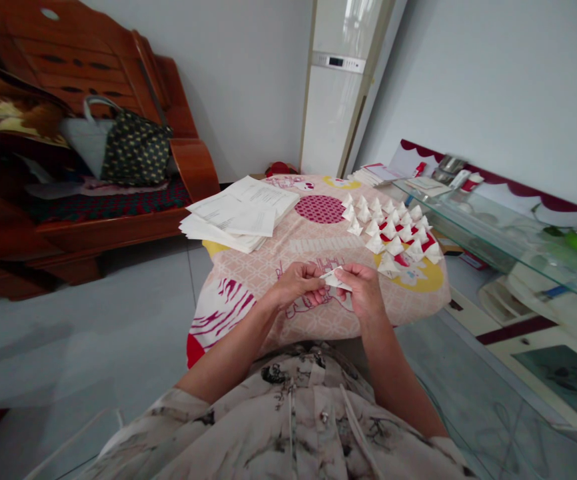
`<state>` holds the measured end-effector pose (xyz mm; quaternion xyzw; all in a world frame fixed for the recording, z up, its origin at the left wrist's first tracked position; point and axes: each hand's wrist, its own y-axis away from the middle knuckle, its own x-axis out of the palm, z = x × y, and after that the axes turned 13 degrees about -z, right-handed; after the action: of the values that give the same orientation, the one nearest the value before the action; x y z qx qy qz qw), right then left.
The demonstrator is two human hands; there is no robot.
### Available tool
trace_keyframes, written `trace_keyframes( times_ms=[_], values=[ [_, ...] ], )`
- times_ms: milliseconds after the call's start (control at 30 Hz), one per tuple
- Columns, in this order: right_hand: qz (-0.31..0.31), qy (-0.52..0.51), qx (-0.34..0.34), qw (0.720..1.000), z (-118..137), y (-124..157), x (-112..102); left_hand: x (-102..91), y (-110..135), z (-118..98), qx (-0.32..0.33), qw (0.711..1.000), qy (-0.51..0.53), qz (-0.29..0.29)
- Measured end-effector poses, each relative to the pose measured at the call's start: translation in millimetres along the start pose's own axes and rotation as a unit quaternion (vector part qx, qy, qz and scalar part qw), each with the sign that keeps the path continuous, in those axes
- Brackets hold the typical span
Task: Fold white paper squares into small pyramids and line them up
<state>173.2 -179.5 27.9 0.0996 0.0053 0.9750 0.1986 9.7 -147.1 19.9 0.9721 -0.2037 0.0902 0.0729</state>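
Note:
Between my two hands is a small piece of folded white paper (pixel 334 278) with some print on it, held above the near part of the table. My left hand (pixel 298 285) pinches its left end, thumb and fingers pressed together. On its right side, my right hand (pixel 362 288) grips it with the thumb on top. Beyond my right hand stand rows of small pointed folded-paper pieces (pixel 391 228), several of them. A stack of printed white sheets (pixel 246 213) lies at the table's left, with the top sheets askew.
A patterned pink cloth (pixel 268 277) covers the table. A glass-topped cabinet (pixel 498 227) with cups and small items runs along the right. A wooden sofa (pixel 143 230) with bags (pixel 136 148) stands at the left. Behind is a tall white air conditioner (pixel 333 107).

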Motion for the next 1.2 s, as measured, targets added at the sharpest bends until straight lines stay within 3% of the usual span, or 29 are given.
trace_keyframes(
  times_ms=[133, 367, 667, 900, 1033, 1200],
  values=[
    [-0.001, -0.002, -0.003, 1.000, -0.6, -1.0, -0.8, -3.3, -1.0, 1.8, 0.007, 1.000, 0.004, -0.020],
    [0.000, -0.007, 0.001, 1.000, -4.4, -3.0, -4.5, -8.4, -2.4, 3.5, -0.010, 1.000, 0.012, 0.006],
    [0.003, -0.020, -0.002, 1.000, -3.2, -1.7, -2.8, -10.9, 0.6, 1.5, -0.005, 0.999, 0.037, -0.006],
    [0.019, 0.067, -0.051, 0.996, -4.3, -1.3, -4.1, -10.7, -5.4, 6.3, 0.012, 1.000, -0.009, 0.022],
    [0.029, 0.089, -0.048, 0.994, -10.3, -1.3, -1.5, -6.4, -10.1, 11.7, 0.047, 0.998, -0.033, -0.001],
    [0.075, 0.110, -0.030, 0.991, -10.7, -2.9, -5.7, -8.9, -13.0, 14.4, 0.052, 0.994, -0.007, -0.098]
  ],
)
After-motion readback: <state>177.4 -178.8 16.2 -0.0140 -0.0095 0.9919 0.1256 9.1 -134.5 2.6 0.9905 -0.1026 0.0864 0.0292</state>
